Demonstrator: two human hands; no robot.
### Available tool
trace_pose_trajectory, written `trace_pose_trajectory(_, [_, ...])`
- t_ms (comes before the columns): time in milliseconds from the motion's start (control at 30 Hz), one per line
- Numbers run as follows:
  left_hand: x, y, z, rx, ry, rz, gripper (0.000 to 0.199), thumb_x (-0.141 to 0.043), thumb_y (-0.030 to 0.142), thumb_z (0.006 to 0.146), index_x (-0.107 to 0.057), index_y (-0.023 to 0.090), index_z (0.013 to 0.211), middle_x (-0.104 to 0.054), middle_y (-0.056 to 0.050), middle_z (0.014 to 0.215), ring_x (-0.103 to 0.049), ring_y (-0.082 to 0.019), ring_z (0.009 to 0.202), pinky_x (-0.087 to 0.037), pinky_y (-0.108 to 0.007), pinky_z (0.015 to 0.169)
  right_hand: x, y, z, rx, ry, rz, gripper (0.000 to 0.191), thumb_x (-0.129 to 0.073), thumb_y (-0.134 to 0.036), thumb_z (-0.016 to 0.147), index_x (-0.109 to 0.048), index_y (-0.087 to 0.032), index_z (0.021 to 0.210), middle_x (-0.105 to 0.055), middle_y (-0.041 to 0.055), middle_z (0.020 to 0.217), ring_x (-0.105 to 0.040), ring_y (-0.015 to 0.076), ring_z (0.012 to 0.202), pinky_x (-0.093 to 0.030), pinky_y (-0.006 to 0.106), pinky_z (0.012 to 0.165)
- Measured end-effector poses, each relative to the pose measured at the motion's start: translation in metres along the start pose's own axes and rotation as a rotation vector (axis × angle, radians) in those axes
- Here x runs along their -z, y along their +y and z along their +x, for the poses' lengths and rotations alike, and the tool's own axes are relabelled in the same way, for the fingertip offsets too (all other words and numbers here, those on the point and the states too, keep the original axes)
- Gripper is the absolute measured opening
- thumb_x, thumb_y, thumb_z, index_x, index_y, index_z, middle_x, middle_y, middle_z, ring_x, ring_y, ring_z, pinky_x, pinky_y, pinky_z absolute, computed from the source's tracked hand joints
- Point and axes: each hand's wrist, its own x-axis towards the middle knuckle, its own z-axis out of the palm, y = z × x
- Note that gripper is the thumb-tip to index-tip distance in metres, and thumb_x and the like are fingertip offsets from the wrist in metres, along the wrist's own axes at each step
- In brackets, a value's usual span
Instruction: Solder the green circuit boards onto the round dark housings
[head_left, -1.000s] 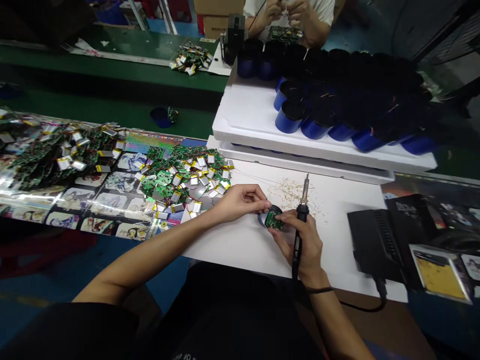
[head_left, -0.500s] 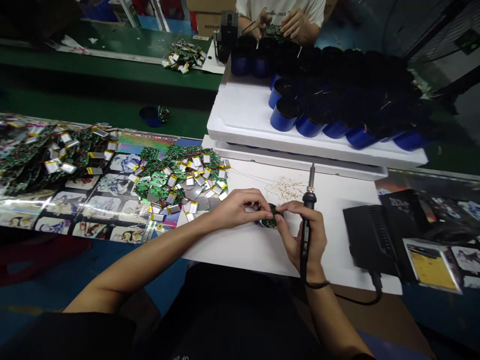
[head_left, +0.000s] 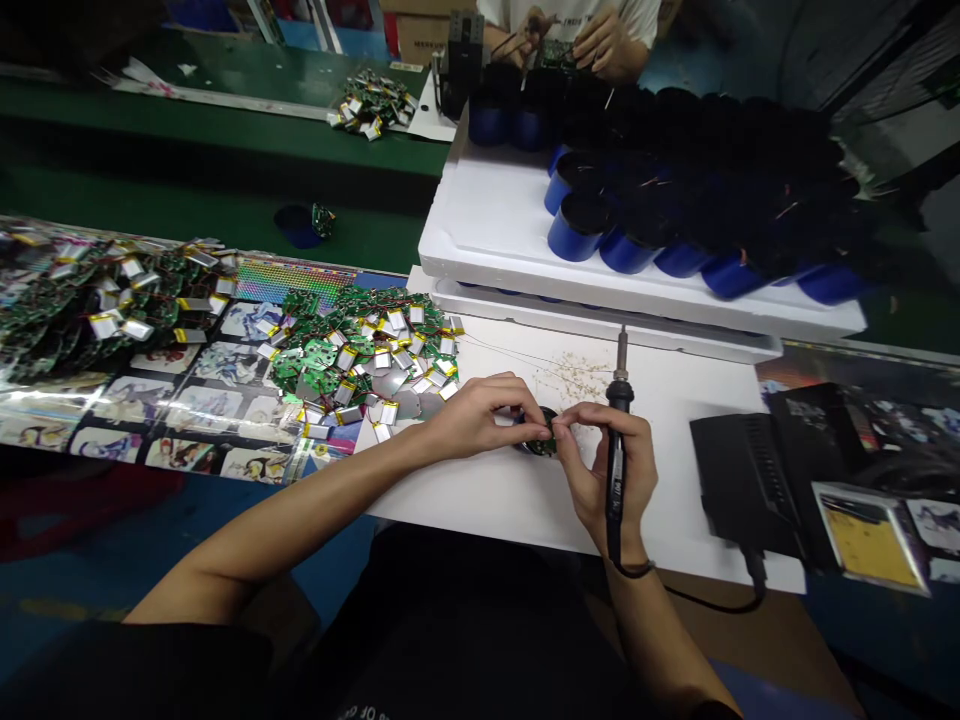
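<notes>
Soldering iron (head_left: 616, 460) clamped in R hand (head_left: 637, 475), tip up; L hand (head_left: 491, 415) at PCB (head_left: 541, 448), right of frame ctr., can't tell if pinching. Risk: R wrist roll could swing tip, poss. hot, toward L hand; uneven pressure could tilt PCB.

At centre, one black-handled soldering iron (head_left: 616, 470) and one green circuit board (head_left: 546, 447). Left half: three heaps of green boards with flat silver batteries (head_left: 375, 350). Upper right: two stacked white foam trays (head_left: 484, 215); their blue cylindrical cups (head_left: 576, 232) are too dark to count.
</notes>
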Motion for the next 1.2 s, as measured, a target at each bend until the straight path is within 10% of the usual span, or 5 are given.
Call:
trace_pose_trajectory(633, [0.0, 0.012, 0.002, 0.261, -0.026, -0.198, 0.023, -0.074, 0.038, 0.098, -0.071, 0.016, 0.09, -0.07, -0.004, 0.09, -0.059, -0.015, 0.081, -0.044, -0.028, 0.077, -0.002, 0.003, -0.005, 0.077, -0.037, -0.128, 0.03, -0.076, -0.017, 0.092, -0.063, -0.029, 0.116, -0.073, -0.0013, 0.095, -0.075, 0.0179, 0.087, -0.064, 0.035, 0.08])
trace_pose_trajectory(833, [0.006, 0.01, 0.001, 0.092, -0.067, -0.018, 0.01, -0.071, 0.026, 0.099, -0.07, 0.018, 0.093, -0.072, -0.007, 0.097, -0.064, -0.019, 0.094, -0.049, -0.031, 0.086, 0.027, 0.0, -0.013, 0.02, 0.009, -0.14, 0.024, -0.08, -0.02, 0.091, -0.069, -0.026, 0.112, -0.076, 0.0016, 0.097, -0.077, 0.0188, 0.086, -0.064, 0.038, 0.086])
trace_pose_trajectory(1000, [0.006, 0.003, 0.0, -0.086, -0.182, 0.146, 0.008, -0.066, 0.016, 0.1, -0.07, 0.019, 0.095, -0.076, -0.006, 0.104, -0.068, -0.02, 0.1, -0.05, -0.034, 0.096, 0.062, -0.026, -0.004, -0.225, 0.004, 0.12, 0.032, -0.059, -0.05, 0.104, -0.069, -0.025, 0.12, -0.066, -0.0034, 0.06, -0.056, 0.0143, 0.044, -0.038, 0.024, 0.039])
trace_pose_trajectory(1200, [0.007, 0.0, -0.001, -0.131, -0.176, 0.2, 0.01, -0.064, 0.012, 0.098, -0.069, 0.019, 0.094, -0.078, -0.006, 0.106, -0.065, -0.02, 0.1, -0.051, -0.033, 0.092, 0.091, -0.03, 0.007, -0.297, -0.003, 0.081, 0.028, -0.08, -0.042, 0.09, -0.075, -0.026, 0.114, -0.074, 0.0008, 0.079, -0.065, 0.0157, 0.061, -0.045, 0.025, 0.044])
